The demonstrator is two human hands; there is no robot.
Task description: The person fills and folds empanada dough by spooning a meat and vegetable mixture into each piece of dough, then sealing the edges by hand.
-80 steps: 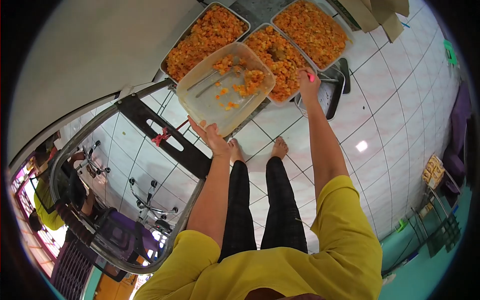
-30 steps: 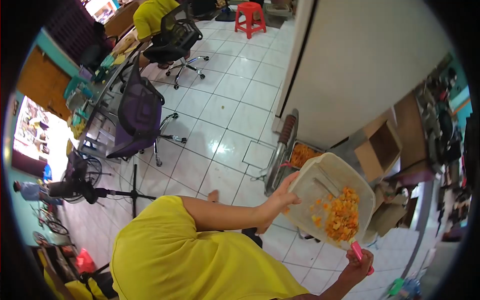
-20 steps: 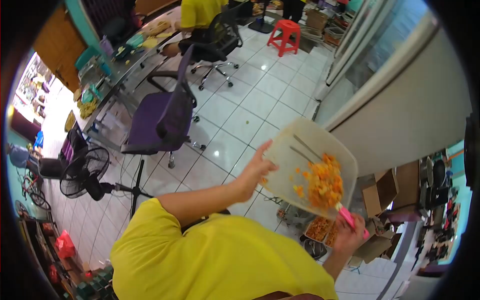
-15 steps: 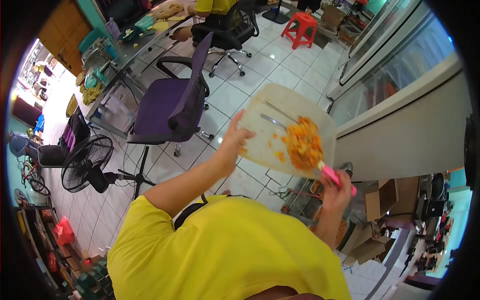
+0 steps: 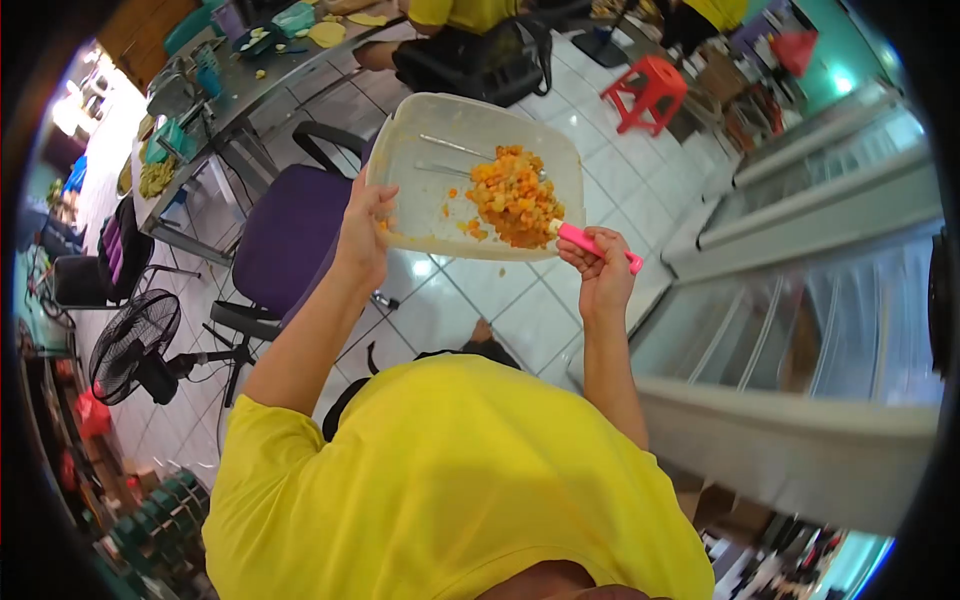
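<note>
My left hand (image 5: 362, 225) is closed on the left edge of a translucent white plastic container (image 5: 405, 150). Inside it, diced orange and yellow filling (image 5: 515, 195) is heaped toward the right, with a few loose bits beside the heap. Two thin metal utensil handles (image 5: 452, 146) lie across the container's floor; their far ends reach the filling. My right hand (image 5: 604, 272) grips the pink handle (image 5: 590, 245) of a utensil at the container's lower right corner. The head of this utensil is buried in the filling, so its kind is hidden.
A purple office chair (image 5: 290, 235) stands to the left, near a metal table (image 5: 250, 85) with dough and tools. A black fan (image 5: 140, 350) is farther left. Glass-fronted fridges (image 5: 780, 330) line the right. Behind are a red stool (image 5: 648, 92) and a seated person in yellow (image 5: 465, 15).
My view has turned toward the right and the fridges now sit lower in it. The container has shifted left and up in view, still held. A second person in yellow shows at the back.
</note>
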